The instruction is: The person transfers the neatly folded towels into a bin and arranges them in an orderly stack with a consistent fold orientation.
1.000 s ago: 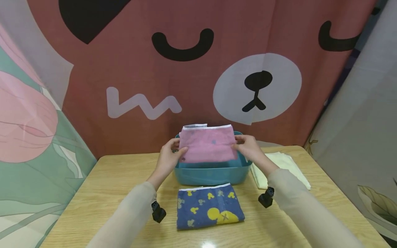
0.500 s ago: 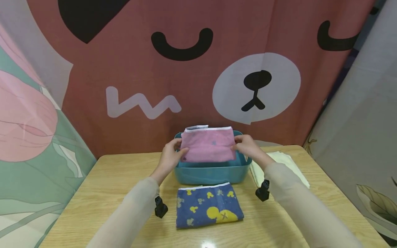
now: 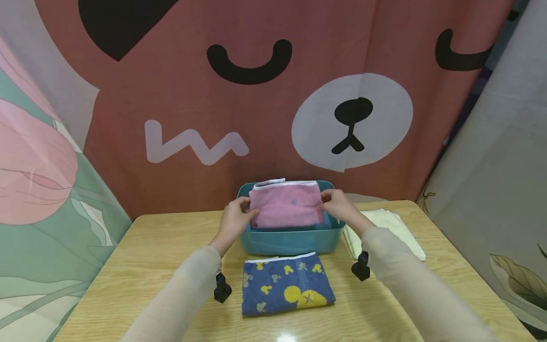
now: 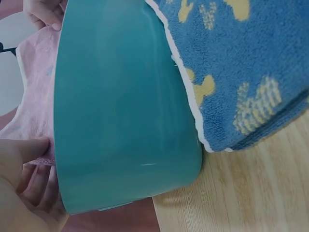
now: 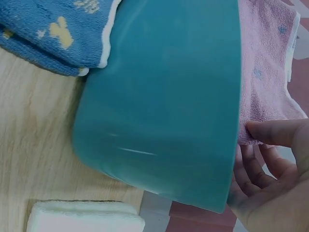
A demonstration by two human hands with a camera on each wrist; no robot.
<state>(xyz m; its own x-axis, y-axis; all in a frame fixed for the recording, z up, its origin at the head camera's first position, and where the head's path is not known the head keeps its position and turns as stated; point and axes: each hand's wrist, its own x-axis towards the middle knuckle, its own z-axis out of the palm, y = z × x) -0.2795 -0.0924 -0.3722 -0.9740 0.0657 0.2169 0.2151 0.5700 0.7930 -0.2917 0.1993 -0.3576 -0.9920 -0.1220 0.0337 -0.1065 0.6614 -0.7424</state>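
A folded pink towel (image 3: 286, 204) with a white edge is held over the teal basin (image 3: 295, 243), its lower part dipping behind the front rim. My left hand (image 3: 233, 219) pinches the towel's left side, thumb in front and fingers behind. On the opposite side my right hand (image 3: 340, 207) pinches it the same way. Both wrist views show the thumbs pressed on the pink towel (image 4: 38, 77) just past the basin's rim. In the right wrist view, the curled fingers of my right hand (image 5: 275, 169) sit close to the basin's edge.
A folded blue towel with yellow figures (image 3: 288, 286) lies on the wooden table (image 3: 171, 266) in front of the basin. To the basin's right lies a folded pale yellow towel (image 3: 395, 230). A curtain with a bear print (image 3: 256, 118) hangs behind the table.
The pink towel has come down a little, lower into the basin, with both hands still gripping its sides. The blue and pale yellow towels lie as before.
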